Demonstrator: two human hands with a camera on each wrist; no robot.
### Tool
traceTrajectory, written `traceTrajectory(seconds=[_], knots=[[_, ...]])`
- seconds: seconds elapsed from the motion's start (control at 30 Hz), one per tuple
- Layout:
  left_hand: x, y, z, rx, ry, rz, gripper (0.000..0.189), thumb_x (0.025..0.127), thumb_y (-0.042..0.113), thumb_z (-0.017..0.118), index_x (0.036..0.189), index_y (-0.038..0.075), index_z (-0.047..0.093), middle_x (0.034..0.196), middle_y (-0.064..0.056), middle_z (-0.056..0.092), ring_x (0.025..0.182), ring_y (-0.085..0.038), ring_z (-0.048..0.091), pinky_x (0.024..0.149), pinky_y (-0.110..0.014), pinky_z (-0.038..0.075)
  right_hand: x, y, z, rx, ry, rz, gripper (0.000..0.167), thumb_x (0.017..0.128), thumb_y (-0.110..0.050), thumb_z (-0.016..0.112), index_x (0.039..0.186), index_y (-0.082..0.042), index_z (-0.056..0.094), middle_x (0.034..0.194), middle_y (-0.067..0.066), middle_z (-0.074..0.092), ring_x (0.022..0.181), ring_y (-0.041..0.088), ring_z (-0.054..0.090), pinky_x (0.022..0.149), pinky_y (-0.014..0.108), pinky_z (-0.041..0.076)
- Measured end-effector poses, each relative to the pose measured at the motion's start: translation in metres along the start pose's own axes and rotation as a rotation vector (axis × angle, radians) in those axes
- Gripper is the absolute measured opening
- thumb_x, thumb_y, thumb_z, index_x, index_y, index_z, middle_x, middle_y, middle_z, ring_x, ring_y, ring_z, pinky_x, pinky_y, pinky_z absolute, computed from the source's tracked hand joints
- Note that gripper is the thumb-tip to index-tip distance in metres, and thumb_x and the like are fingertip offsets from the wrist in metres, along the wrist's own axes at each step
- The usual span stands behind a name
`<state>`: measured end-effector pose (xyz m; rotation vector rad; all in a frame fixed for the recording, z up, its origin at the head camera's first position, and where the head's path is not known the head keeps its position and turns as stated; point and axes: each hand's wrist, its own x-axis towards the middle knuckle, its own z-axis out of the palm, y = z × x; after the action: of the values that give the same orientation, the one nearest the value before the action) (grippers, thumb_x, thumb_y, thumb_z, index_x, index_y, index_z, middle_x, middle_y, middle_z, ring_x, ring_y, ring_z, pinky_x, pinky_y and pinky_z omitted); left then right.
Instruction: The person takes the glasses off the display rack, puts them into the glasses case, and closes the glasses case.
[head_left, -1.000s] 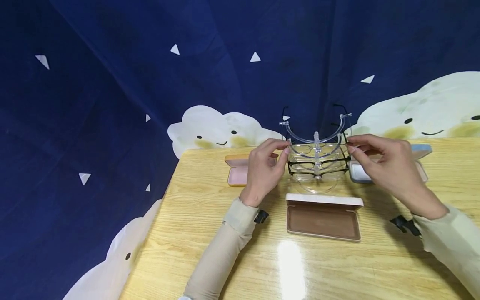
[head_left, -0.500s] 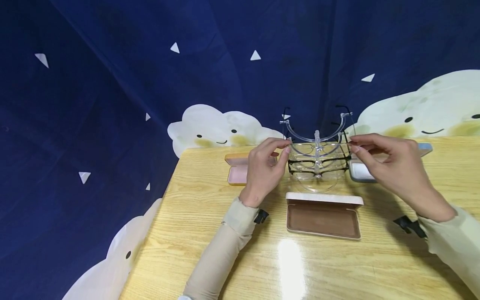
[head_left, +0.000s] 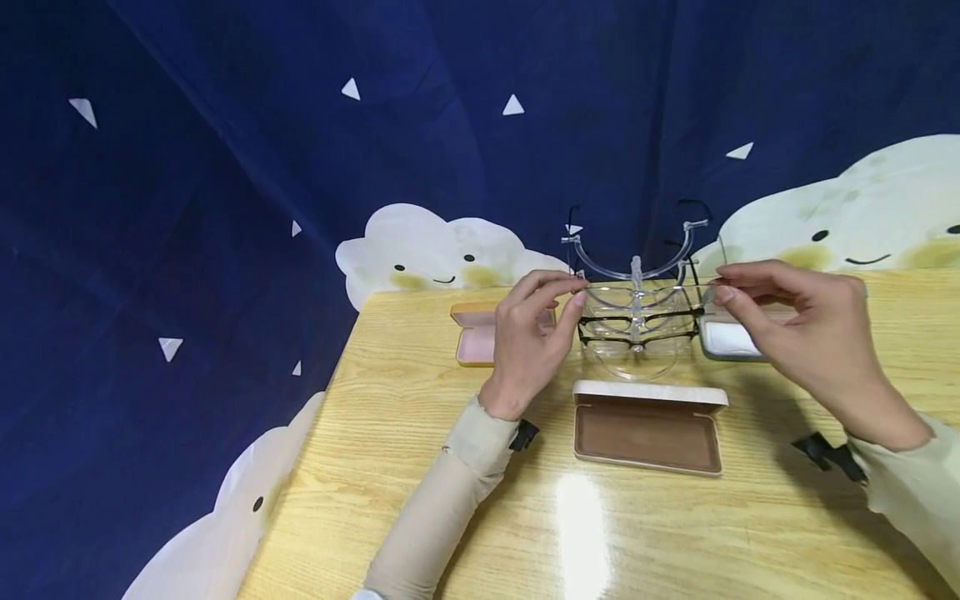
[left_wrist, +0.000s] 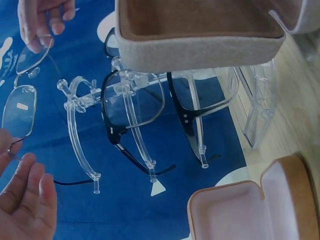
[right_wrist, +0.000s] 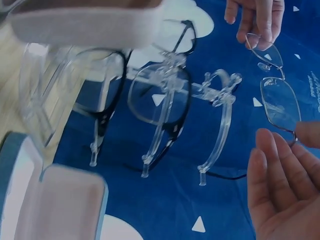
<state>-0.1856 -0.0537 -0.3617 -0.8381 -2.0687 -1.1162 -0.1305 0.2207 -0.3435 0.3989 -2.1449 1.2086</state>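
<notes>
In the head view my left hand (head_left: 528, 337) and my right hand (head_left: 813, 333) pinch a pair of thin metal-framed eyeglasses (left_wrist: 20, 110) between them, one at each hinge end. The left wrist view shows their lenses apart from the topmost arm of a clear display stand (head_left: 636, 271). In the right wrist view, the fingertips (right_wrist: 257, 155) of my right hand are at the frame's corner. Lower on the stand sit two black half-rimmed eyeglasses, an upper pair (head_left: 606, 321) and a lower pair (head_left: 606, 340), with their temples pointing back.
An opened white glasses case (head_left: 648, 437) with brown lining lies in front of the stand. An orange case (head_left: 476, 343) stands open at left, a blue-grey one (head_left: 729, 340) at right, partly behind my right hand. A blue curtain (head_left: 225, 125) hangs behind the wooden table (head_left: 405, 383).
My right hand has shifted to the right, and the right temple of the metal-framed eyeglasses has angled outward with it. The left hand has barely moved.
</notes>
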Motion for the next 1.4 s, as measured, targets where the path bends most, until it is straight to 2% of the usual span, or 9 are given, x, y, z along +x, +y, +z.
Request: traceTrajectory(seconds=[0.1, 0.27, 0.33, 0.57, 0.63, 0.93, 1.07, 1.27, 1.4], knots=[[0.0, 0.003, -0.001, -0.01, 0.015, 0.016, 0.018, 0.101, 0.017, 0.069, 0.105, 0.004, 0.081, 0.104, -0.01, 0.076, 0.092, -0.019, 0.072, 0.077, -0.02, 0.057, 0.0, -0.006, -0.002, 0.086, 0.0, 0.058, 0.031, 0.084, 0.014, 0.077, 0.113, 0.002, 0.077, 0.093, -0.032, 0.074, 0.08, -0.013, 0.072, 0.071, 0.003, 0.054], [0.002, 0.006, -0.003, -0.02, 0.027, 0.04, 0.017, 0.101, 0.015, 0.069, 0.104, 0.003, 0.081, 0.101, -0.011, 0.077, 0.086, -0.018, 0.072, 0.071, -0.02, 0.054, 0.0, -0.012, -0.003, 0.206, -0.004, 0.168, 0.043, 0.088, 0.013, 0.073, 0.129, 0.0, 0.07, 0.098, -0.02, 0.08, 0.085, -0.005, 0.076, 0.076, 0.007, 0.057], [0.003, 0.007, -0.003, -0.021, 0.028, 0.048, 0.017, 0.101, 0.015, 0.069, 0.103, 0.003, 0.081, 0.101, -0.01, 0.077, 0.088, -0.016, 0.073, 0.073, -0.018, 0.053, 0.0, -0.012, -0.003, 0.254, 0.0, 0.192, 0.043, 0.089, 0.013, 0.072, 0.13, 0.001, 0.07, 0.1, -0.017, 0.081, 0.086, -0.003, 0.077, 0.077, 0.008, 0.058], [0.006, 0.01, -0.005, -0.04, 0.049, 0.08, 0.015, 0.099, 0.012, 0.071, 0.101, 0.002, 0.082, 0.098, -0.012, 0.078, 0.092, -0.019, 0.075, 0.079, -0.02, 0.057, 0.0, -0.011, -0.004, 0.542, 0.0, 0.237, 0.041, 0.091, 0.015, 0.068, 0.131, 0.007, 0.067, 0.101, -0.003, 0.083, 0.086, 0.005, 0.079, 0.079, 0.012, 0.06], [0.007, 0.01, -0.006, -0.048, 0.057, 0.087, 0.015, 0.099, 0.012, 0.071, 0.101, 0.002, 0.082, 0.098, -0.012, 0.078, 0.091, -0.019, 0.075, 0.079, -0.02, 0.058, -0.001, -0.012, -0.004, 0.576, -0.003, 0.253, 0.041, 0.091, 0.015, 0.068, 0.131, 0.007, 0.067, 0.101, -0.001, 0.083, 0.086, 0.006, 0.079, 0.079, 0.013, 0.06], [0.005, 0.012, -0.008, -0.05, 0.078, 0.123, 0.013, 0.097, 0.01, 0.073, 0.101, 0.001, 0.082, 0.095, -0.012, 0.078, 0.09, -0.02, 0.076, 0.083, -0.022, 0.06, -0.004, -0.015, -0.002, 0.623, 0.013, 0.293, 0.043, 0.087, 0.017, 0.072, 0.13, 0.01, 0.067, 0.101, 0.001, 0.083, 0.089, 0.008, 0.08, 0.08, 0.015, 0.06], [0.003, 0.012, -0.009, -0.055, 0.088, 0.132, 0.013, 0.097, 0.01, 0.073, 0.101, 0.002, 0.082, 0.095, -0.012, 0.077, 0.09, -0.02, 0.076, 0.083, -0.022, 0.06, -0.005, -0.016, -0.001, 0.66, 0.024, 0.284, 0.043, 0.086, 0.019, 0.071, 0.128, 0.013, 0.066, 0.101, 0.003, 0.083, 0.088, 0.01, 0.08, 0.081, 0.016, 0.061], [0.001, 0.012, -0.009, -0.071, 0.094, 0.132, 0.013, 0.097, 0.008, 0.073, 0.101, 0.001, 0.082, 0.095, -0.013, 0.077, 0.089, -0.02, 0.076, 0.083, -0.022, 0.06, -0.008, -0.018, 0.0, 0.648, 0.046, 0.262, 0.042, 0.085, 0.021, 0.071, 0.126, 0.014, 0.066, 0.1, 0.003, 0.083, 0.089, 0.01, 0.08, 0.081, 0.016, 0.061], [0.0, 0.012, -0.01, -0.082, 0.094, 0.141, 0.012, 0.096, 0.007, 0.073, 0.1, 0.0, 0.082, 0.094, -0.013, 0.077, 0.089, -0.021, 0.076, 0.084, -0.023, 0.061, -0.009, -0.019, 0.001, 0.716, 0.046, 0.238, 0.042, 0.085, 0.024, 0.069, 0.126, 0.017, 0.065, 0.101, 0.006, 0.083, 0.092, 0.012, 0.08, 0.083, 0.019, 0.061]])
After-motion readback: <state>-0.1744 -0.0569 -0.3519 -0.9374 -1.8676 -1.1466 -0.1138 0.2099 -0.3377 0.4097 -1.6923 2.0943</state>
